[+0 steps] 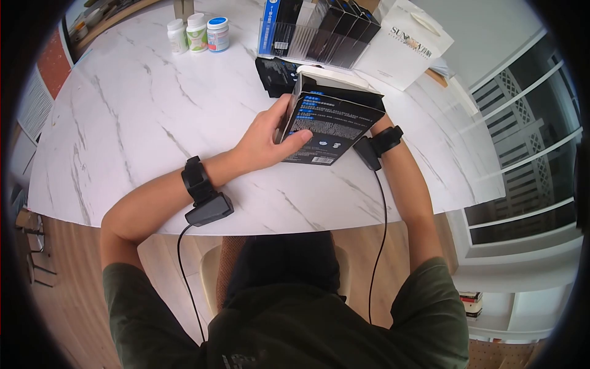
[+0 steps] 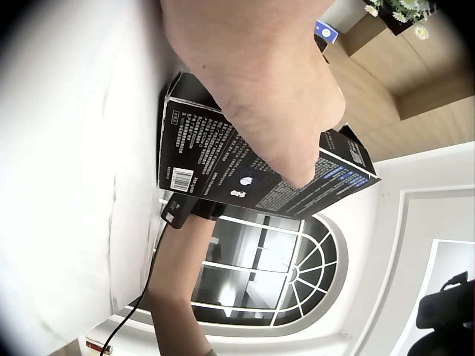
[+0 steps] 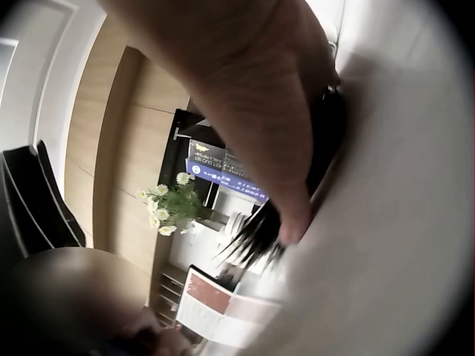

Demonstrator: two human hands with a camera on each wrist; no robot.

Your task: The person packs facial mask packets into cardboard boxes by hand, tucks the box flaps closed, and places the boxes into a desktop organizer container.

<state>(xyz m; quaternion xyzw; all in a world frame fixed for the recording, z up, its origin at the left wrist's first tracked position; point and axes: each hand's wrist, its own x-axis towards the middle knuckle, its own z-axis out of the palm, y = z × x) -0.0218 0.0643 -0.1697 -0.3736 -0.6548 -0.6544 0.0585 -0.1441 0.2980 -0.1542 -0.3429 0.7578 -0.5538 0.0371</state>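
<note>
My left hand (image 1: 276, 135) grips a black printed box (image 1: 332, 126) by its left side, thumb across the printed face. The box leans over the table, and a flap stands open at its top. In the left wrist view the thumb lies over the small white print of the box (image 2: 215, 159). Behind the box, my right hand (image 3: 260, 111) is mostly hidden in the head view. Its wrist view shows it low over the table, thumb and fingers around blurred black packets (image 3: 256, 237). Black packets (image 1: 276, 77) lie on the table just behind the box.
A clear rack (image 1: 295, 43) with black and blue boxes stands at the back, beside a white paper bag (image 1: 405, 43). Three supplement bottles (image 1: 196, 34) stand at the back left. Cables hang from both wrist cameras past the marble table's (image 1: 123, 135) front edge.
</note>
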